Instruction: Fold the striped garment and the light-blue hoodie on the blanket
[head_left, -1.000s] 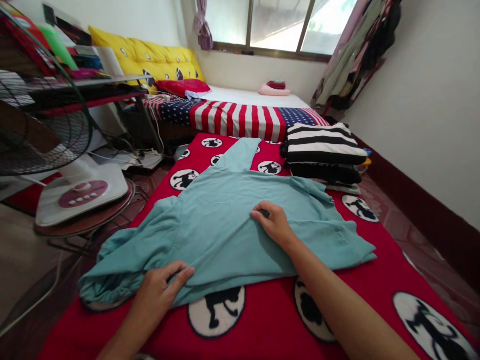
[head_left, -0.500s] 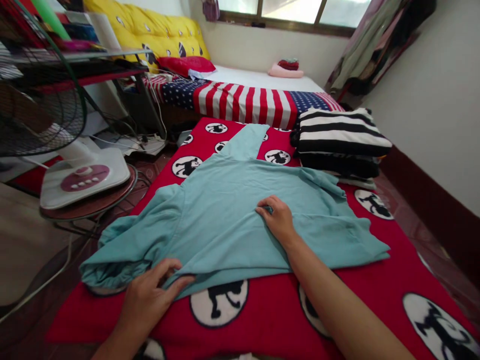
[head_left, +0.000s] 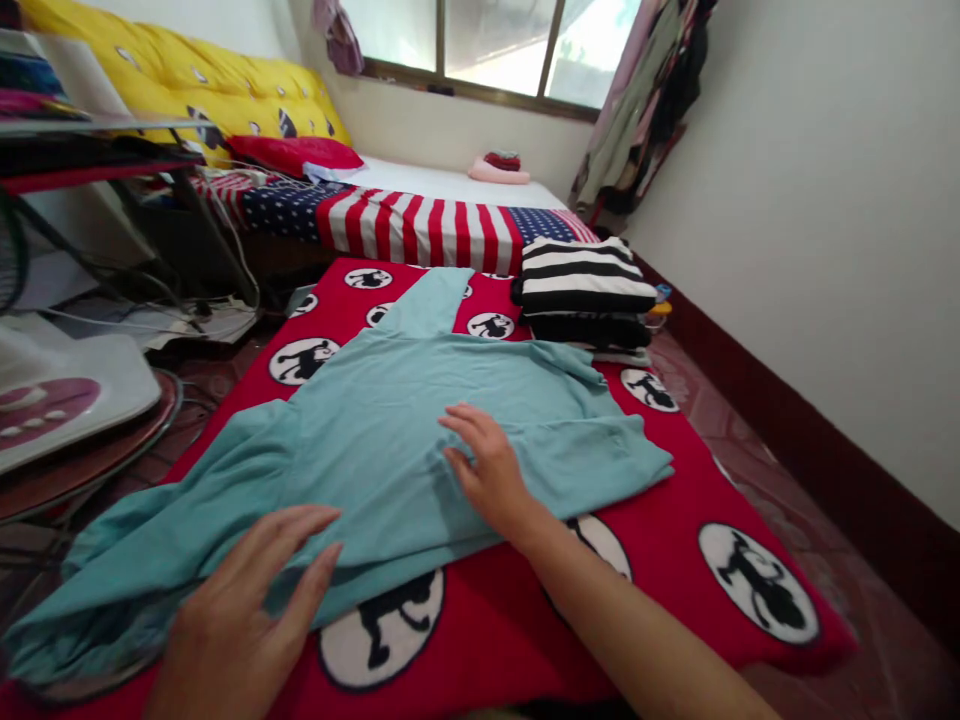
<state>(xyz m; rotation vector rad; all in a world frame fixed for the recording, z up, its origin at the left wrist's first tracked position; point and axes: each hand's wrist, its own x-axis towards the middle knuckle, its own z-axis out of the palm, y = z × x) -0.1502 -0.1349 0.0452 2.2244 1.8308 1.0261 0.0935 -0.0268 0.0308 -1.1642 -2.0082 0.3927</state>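
Note:
A teal long-sleeved shirt [head_left: 375,420] lies spread on a red cloth [head_left: 480,640] printed with black figures in white circles. Its near side is folded over toward the middle, one sleeve points away and the other stretches to the near left. Over the near left part of the shirt is my left hand [head_left: 247,590], thumb and fingers apart and holding nothing. My right hand [head_left: 487,465] hovers at or just above the folded layer near the shirt's middle, its fingers apart and nothing in them. Whether its fingertips touch the fabric I cannot tell.
A stack of folded clothes [head_left: 585,285], black-and-white striped on top, stands at the far right of the red cloth. A fan base [head_left: 71,400] rests on a round stool [head_left: 161,400] at left. Behind is a bed with a striped, starred cover [head_left: 420,225].
Both hands have let go of the shirt fabric and spread their fingers. The folded layer lies flatter. The view has swung to the right, so everything sits further left.

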